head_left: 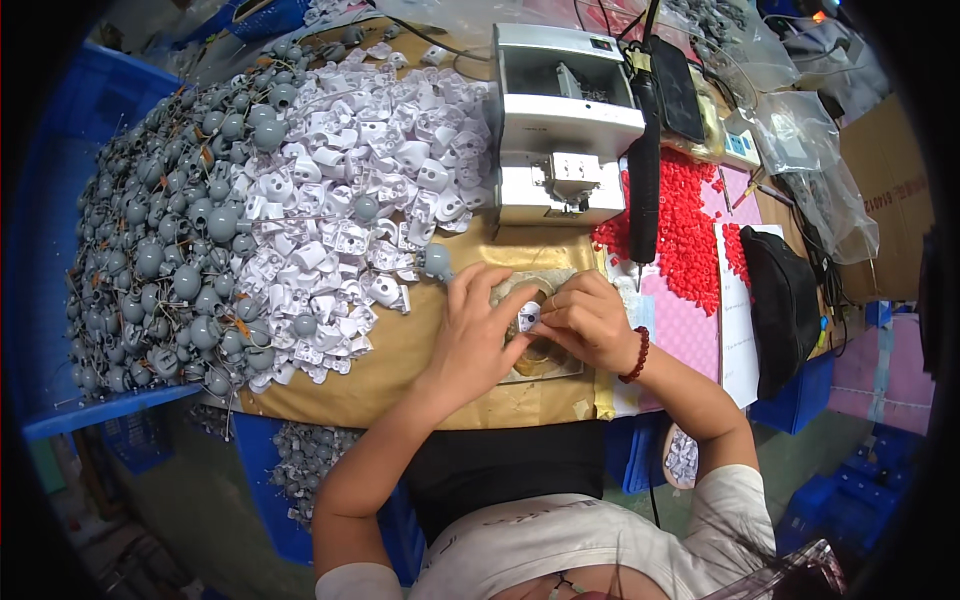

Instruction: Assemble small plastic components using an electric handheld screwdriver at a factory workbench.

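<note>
Between my two hands is a small white plastic part [529, 317] with a dark hole in its face. My left hand [478, 325] grips it from the left, with thumb and forefinger on its edges. From the right, my right hand [588, 318] pinches at the same part, its fingertips bunched together; whether they hold something smaller is hidden. Under the hands lies a worn square pad [560, 362] on the brown-covered table. Just beyond my left hand sits a grey rounded piece [436, 262].
White plastic parts [320, 160] are heaped to the left, beside a pile of grey ball-shaped pieces [150, 260] with wires. A silver machine [560, 130] stands ahead, with a black hanging electric screwdriver [645, 170] beside it. Small red pieces [685, 235] and a black pouch [782, 300] lie right.
</note>
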The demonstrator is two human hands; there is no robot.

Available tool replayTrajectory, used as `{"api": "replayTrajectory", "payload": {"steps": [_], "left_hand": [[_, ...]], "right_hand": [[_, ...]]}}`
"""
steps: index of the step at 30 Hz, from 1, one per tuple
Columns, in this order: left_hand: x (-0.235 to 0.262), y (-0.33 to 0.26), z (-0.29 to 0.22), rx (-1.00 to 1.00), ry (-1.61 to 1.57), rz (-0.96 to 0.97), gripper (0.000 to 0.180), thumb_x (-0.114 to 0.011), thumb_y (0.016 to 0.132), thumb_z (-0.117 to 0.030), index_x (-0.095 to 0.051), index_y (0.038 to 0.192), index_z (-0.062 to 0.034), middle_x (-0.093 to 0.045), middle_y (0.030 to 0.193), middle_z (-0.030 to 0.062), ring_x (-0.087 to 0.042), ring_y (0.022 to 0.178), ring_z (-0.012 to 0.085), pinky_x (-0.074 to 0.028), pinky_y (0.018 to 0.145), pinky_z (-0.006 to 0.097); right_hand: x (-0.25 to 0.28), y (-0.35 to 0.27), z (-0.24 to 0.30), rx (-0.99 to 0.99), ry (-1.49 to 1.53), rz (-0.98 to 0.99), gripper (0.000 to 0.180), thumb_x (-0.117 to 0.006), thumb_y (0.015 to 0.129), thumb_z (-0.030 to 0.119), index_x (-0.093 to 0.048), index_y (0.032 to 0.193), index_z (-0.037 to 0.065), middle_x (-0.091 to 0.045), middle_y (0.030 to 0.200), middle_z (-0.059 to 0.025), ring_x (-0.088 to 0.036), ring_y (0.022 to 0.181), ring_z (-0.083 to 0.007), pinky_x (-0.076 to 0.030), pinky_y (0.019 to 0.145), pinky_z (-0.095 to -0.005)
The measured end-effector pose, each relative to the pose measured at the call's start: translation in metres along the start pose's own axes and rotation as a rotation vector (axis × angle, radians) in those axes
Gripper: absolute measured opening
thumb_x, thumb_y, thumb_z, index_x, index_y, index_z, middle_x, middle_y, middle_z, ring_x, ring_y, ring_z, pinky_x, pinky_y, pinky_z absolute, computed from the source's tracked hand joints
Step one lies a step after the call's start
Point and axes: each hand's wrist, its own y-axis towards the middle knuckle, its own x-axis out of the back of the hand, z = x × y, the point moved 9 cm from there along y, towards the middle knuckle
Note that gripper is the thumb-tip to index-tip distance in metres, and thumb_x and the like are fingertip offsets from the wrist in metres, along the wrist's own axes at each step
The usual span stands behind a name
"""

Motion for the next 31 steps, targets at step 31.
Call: {"api": "replayTrajectory", "payload": {"steps": [31], "left_hand": [[0.132, -0.036, -0.062, -0.146, -0.944, -0.240, 0.045, -0.063, 0.084, 0.007, -0.047, 0.123, -0.0086, -0.050, 0.134, 0.0240, -0.060, 0.113, 0.0271, -0.053, 0.093, 0.038]], "right_hand": [[-0.014, 0.058, 0.034, -0.569, 0.892, 0.527, 0.048, -0.068, 0.098, 0.018, -0.052, 0.143, 0.007, -0.072, 0.108, -0.0130, -0.070, 0.098, -0.0300, -0.055, 0.090, -0.0378]]}}
